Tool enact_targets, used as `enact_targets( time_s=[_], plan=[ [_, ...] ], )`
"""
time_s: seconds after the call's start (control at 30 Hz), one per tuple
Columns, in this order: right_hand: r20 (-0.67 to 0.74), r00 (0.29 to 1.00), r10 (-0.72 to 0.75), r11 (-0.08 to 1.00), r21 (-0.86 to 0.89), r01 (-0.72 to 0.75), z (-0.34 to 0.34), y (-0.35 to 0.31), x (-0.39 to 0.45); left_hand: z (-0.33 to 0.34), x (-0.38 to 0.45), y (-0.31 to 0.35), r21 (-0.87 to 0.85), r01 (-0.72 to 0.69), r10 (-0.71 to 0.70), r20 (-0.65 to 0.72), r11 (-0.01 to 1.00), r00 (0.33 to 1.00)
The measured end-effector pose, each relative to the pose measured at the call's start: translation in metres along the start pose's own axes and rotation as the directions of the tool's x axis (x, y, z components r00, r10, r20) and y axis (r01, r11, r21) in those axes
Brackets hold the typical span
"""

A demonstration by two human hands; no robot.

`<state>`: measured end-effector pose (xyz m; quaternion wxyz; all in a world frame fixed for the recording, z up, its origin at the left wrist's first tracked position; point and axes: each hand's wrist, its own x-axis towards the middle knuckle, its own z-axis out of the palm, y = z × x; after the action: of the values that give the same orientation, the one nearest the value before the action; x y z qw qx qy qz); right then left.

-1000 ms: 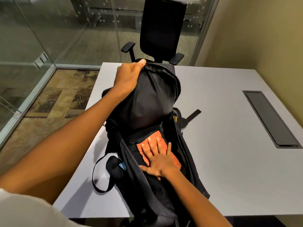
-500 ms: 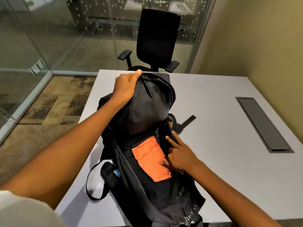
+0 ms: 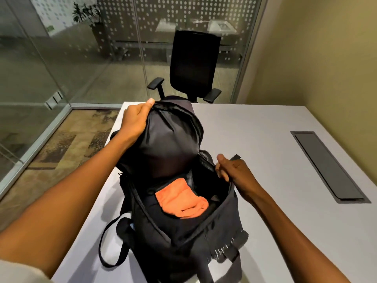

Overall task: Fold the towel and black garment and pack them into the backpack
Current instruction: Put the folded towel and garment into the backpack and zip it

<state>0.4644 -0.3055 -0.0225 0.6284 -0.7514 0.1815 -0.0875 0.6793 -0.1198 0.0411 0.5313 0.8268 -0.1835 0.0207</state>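
At the far left of the action the left hand [image 3: 136, 119] grips the top edge of the flap [image 3: 169, 144] of the backpack [image 3: 183, 227], thumb over the rim and fingers curled behind the cloth, and holds that flap raised toward the far edge of the table [image 3: 265, 139]. The flap is thin, limp fabric that creases under the hold and would probably drop shut if released, so the stitched rim by the zip looks like the soundest place to take it. The backpack itself sits near the table's left edge, reaching to its near edge, its mouth gaping and its soft walls sagging; a strap loop [image 3: 108, 242] lies slack on the table to the left. Inside the open mouth lies the towel [image 3: 179, 201], orange, folded and a little rumpled, resting on dark contents. Whether the black garment is under it cannot be told, since everything around it is black. The towel looks light, soft and easily crushed, best pressed flat with an open palm rather than pinched. To the right, the right hand [image 3: 232, 170] pinches the right rim of the opening with curled fingers, pulling it outward toward the table's right edge. That rim, stiffened by seam and zip, seems the firmest hold on this floppy bag.
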Motion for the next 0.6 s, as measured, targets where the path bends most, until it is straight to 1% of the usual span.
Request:
enact_targets(
  time_s=[0.13,0.2,0.23,0.3,0.37,0.43,0.53,0.6],
  plan=[
    [-0.152,0.986,0.070,0.997,0.045,-0.064,-0.004,0.030,0.048,0.003,0.003,-0.004,0.005,0.013,-0.013,0.011,1.000,1.000],
    [-0.196,0.975,0.108,0.994,0.001,-0.110,-0.004,0.048,0.071,0.002,0.003,-0.009,-0.009,-0.003,0.003,0.019,1.000,1.000],
    [-0.205,0.972,0.114,0.991,-0.049,-0.126,-0.002,0.056,0.081,0.001,0.004,-0.010,-0.020,-0.014,0.015,0.023,1.000,1.000],
    [-0.169,0.979,0.116,0.982,-0.126,-0.138,0.004,0.068,0.096,0.000,0.005,-0.012,-0.037,-0.012,0.013,0.028,0.999,1.000],
    [-0.111,0.989,0.095,0.977,-0.180,-0.114,0.013,0.074,0.105,-0.001,0.005,-0.010,-0.031,-0.007,0.008,0.037,0.999,0.999],
    [-0.076,0.996,0.050,0.960,-0.270,-0.069,0.019,0.080,0.112,0.000,0.004,-0.008,-0.003,0.004,-0.004,0.042,1.000,0.999],
    [0.007,1.000,-0.020,0.891,-0.453,0.021,0.020,0.084,0.117,-0.001,0.005,-0.010,0.015,0.018,-0.019,0.034,1.000,0.999],
    [-0.005,0.998,-0.066,0.867,-0.496,0.055,0.018,0.086,0.116,0.000,0.004,-0.008,0.035,0.013,-0.014,0.032,0.999,0.999]
  ],
)
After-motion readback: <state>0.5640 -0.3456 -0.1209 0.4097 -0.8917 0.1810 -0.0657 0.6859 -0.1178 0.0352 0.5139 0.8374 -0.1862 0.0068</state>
